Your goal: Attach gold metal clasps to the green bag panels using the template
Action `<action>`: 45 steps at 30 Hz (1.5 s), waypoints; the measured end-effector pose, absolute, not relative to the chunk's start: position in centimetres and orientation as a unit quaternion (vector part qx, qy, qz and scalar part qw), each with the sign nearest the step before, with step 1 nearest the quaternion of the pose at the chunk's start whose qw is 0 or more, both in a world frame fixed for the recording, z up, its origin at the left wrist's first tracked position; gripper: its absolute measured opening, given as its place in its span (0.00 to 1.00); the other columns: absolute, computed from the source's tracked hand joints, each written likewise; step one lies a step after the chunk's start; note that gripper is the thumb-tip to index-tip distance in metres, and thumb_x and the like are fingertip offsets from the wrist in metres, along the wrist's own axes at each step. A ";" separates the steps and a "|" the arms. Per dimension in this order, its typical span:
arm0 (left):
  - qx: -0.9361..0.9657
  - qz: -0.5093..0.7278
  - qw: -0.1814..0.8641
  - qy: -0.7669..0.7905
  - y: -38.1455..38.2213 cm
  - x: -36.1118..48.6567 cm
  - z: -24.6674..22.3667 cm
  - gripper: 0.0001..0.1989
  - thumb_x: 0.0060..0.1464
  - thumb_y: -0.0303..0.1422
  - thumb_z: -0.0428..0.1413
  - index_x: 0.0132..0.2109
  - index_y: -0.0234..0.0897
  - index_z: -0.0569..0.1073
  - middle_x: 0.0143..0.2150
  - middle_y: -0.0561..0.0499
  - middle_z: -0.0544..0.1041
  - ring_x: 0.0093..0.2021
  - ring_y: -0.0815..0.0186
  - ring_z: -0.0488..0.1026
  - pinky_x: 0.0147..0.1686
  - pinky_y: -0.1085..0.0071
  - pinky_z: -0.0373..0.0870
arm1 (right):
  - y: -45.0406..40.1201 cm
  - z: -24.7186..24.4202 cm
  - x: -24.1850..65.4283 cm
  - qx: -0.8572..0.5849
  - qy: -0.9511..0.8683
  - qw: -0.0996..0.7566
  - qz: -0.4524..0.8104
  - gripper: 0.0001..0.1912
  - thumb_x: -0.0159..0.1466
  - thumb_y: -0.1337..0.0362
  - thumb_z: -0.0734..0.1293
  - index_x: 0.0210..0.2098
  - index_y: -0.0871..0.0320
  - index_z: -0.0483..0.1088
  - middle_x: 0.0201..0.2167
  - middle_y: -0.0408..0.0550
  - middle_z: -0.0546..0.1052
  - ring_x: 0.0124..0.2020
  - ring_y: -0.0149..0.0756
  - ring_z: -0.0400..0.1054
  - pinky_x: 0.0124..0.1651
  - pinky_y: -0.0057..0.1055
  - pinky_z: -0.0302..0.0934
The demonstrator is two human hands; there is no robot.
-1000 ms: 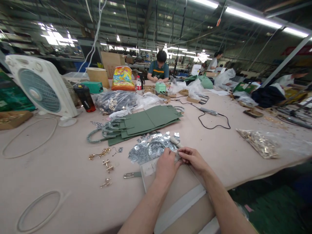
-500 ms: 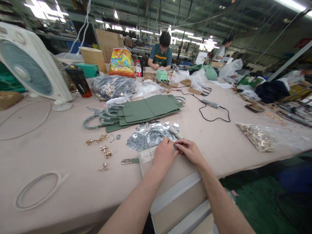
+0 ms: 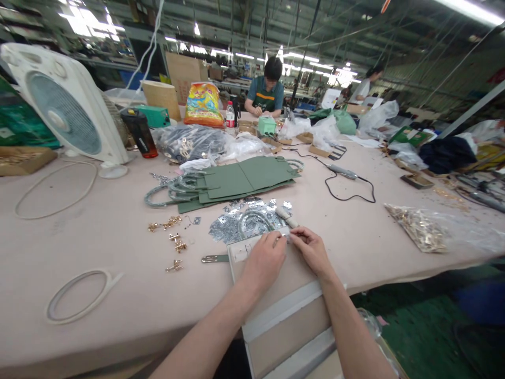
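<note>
A beige-lined bag piece (image 3: 272, 308) with pale folded bands lies under both my hands, reaching over the table's front edge. My left hand (image 3: 263, 262) rests at its upper edge with the fingers curled in; whatever they pinch is too small to make out. Close beside it, my right hand (image 3: 312, 251) brings thumb and forefinger together at the same edge, the held bit hidden. A wrapped green handle (image 3: 252, 215) arches beyond the edge over a heap of small metal plates (image 3: 224, 226). A green strap (image 3: 216, 258) with a metal end sticks out at the left.
Gold-coloured fittings (image 3: 174, 266) and a roll of tape (image 3: 79, 300) lie left. Behind are stacked green bag panels (image 3: 244, 179), a fan (image 3: 67, 105) and a corded tool (image 3: 343, 172). A bag of metal parts (image 3: 418, 229) lies right. A co-worker (image 3: 266, 92) sits opposite.
My left hand has drawn slightly back toward me, its fingertips now a little apart from the right hand's. The whole view has shifted slightly.
</note>
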State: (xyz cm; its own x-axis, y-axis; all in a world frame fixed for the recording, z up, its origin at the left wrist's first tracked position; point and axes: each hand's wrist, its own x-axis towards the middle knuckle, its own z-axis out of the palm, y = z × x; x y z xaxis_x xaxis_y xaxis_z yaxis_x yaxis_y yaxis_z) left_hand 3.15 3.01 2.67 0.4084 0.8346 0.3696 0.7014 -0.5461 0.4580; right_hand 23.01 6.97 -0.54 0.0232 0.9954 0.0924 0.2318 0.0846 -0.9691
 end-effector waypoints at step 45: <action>0.705 0.389 0.153 0.573 -0.9 -6.1 0.4 0.03 0.64 0.31 0.61 0.43 0.42 0.73 0.51 0.51 0.77 0.54 0.60 0.71 0.56 0.62 0.71 | 3.6 3.3 10.8 -0.479 -0.567 0.385 0.549 0.20 0.61 0.48 0.75 0.42 0.55 0.75 0.25 0.41 0.70 0.26 0.32 0.60 0.29 0.30 0.54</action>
